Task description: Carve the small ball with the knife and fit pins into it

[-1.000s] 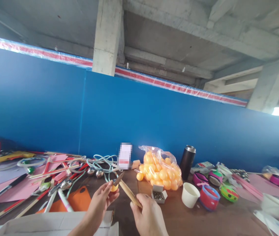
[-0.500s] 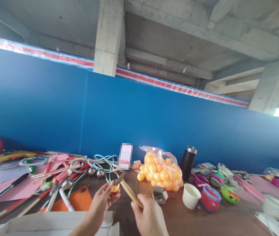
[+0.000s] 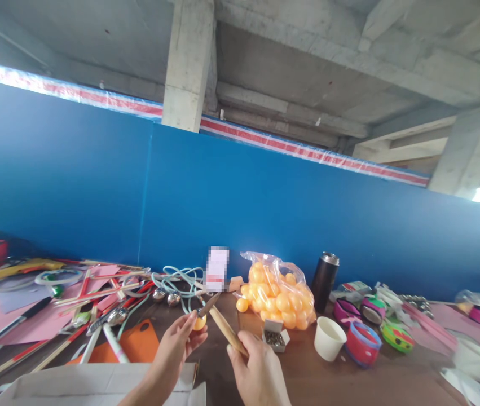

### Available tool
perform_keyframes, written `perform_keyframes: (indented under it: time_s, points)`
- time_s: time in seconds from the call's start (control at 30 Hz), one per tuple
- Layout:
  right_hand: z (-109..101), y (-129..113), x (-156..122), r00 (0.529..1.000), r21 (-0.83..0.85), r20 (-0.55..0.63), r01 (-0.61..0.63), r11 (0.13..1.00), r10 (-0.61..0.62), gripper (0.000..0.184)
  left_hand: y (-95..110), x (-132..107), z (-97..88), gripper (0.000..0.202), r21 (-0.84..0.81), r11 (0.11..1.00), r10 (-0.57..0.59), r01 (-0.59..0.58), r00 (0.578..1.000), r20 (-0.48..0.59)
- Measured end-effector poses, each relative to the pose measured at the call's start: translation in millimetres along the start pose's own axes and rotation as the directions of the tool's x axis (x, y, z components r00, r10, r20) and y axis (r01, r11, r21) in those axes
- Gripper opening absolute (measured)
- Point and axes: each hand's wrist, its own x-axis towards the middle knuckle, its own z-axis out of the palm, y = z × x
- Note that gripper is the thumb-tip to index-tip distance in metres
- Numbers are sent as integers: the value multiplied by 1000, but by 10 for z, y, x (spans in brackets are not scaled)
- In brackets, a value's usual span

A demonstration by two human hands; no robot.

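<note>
My left hand pinches a small orange ball between thumb and fingertips, low in the middle of the view. My right hand is closed round the wooden handle of a small knife. The knife's dark blade points up-left and its tip rests against the top of the ball. Both hands hover above the brown table. Behind them lies a clear plastic bag of orange balls, with one loose ball beside it.
A white paper cup, a small box of metal bits and a dark flask stand to the right. Tape rolls lie further right. An orange cutting mat, sticks, markers, pink paper and a cord clutter the left. A cardboard box edge is nearest me.
The hands have barely moved; the view has drifted slightly, and the knife stays against the ball.
</note>
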Motion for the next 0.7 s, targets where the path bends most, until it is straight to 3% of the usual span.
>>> perform_keyframes:
  time_s: [0.47,0.7]
  points:
    - [47,28,1,1000,-33,-25,17,999,-18,9,-27,34,-24,9,-15,1000,-5,4,1000,-13]
    - [14,31,-2,998,-6,-49,25,1000,-25,11,-76,117,-102,16,-34,999,-24,26,998,51]
